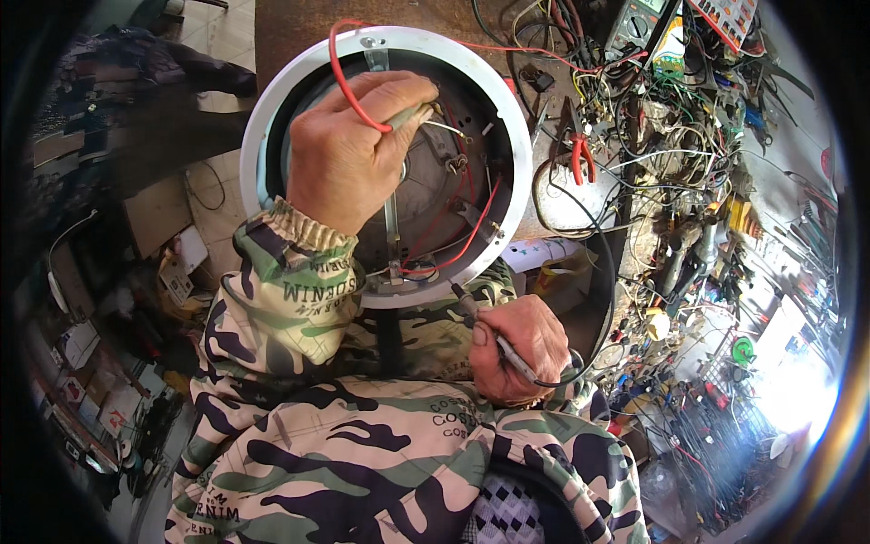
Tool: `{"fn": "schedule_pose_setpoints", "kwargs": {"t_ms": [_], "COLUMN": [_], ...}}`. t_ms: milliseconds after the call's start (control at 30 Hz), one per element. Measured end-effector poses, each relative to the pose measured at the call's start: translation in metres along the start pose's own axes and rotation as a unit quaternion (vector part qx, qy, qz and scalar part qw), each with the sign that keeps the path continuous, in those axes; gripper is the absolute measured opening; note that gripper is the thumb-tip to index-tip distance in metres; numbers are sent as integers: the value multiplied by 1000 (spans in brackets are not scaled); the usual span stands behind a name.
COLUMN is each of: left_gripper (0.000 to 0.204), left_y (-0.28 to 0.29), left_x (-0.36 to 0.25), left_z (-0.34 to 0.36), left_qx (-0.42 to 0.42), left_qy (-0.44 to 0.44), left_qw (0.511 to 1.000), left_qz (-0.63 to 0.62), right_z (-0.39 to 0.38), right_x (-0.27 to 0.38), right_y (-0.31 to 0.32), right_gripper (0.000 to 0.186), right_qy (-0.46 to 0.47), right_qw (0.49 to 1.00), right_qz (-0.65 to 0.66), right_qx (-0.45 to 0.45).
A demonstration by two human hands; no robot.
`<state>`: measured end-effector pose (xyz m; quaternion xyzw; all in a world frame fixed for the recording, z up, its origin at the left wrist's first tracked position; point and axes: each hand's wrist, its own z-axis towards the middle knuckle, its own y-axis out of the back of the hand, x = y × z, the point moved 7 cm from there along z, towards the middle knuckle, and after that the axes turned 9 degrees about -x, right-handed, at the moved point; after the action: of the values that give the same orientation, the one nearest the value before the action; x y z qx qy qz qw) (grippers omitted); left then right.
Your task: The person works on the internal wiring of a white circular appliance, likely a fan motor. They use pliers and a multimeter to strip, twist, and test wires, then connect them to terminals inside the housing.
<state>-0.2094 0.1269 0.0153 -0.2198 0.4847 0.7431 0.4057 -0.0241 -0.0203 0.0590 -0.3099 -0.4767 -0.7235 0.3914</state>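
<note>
A round white appliance base (517,127) lies upside down in front of me, its open underside showing a metal plate, a metal strap and red and white wires. My left hand (349,150) reaches into it and pinches a red wire (340,77) and a white sleeved lead between the fingers. My right hand (517,349) rests near my chest just below the base's rim, closed around a slim grey probe (494,335) with a black cable; its tip points up toward the rim.
A workbench on the right is crowded with tangled wires, red-handled pliers (580,154), a multimeter (634,27) and many small tools. Boxes and clutter lie on the floor at the left.
</note>
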Motion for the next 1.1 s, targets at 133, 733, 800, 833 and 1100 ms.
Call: {"fn": "schedule_pose_setpoints", "kwargs": {"t_ms": [133,733,800,833,1100], "left_gripper": [25,25,25,25,25], "left_y": [6,10,7,6,9], "left_x": [0,-4,-2,-1,-5], "left_z": [2,1,1,2,2], "left_qx": [-38,-50,-48,-46,-27], "left_qy": [-20,-16,-15,-12,-14], "left_qw": [999,999,998,999,999], "left_qz": [-9,-11,-22,-27,-11], "right_z": [-3,-13,-11,-8,19], "right_x": [3,-2,-2,-1,-9], "right_y": [6,10,7,5,2], "right_gripper": [25,24,23,23,13], "right_qy": [3,16,15,11,-121], "right_qw": [1000,999,999,999,991], "right_qz": [3,36,33,32,-13], "right_qx": [4,4,0,-1,62]}}
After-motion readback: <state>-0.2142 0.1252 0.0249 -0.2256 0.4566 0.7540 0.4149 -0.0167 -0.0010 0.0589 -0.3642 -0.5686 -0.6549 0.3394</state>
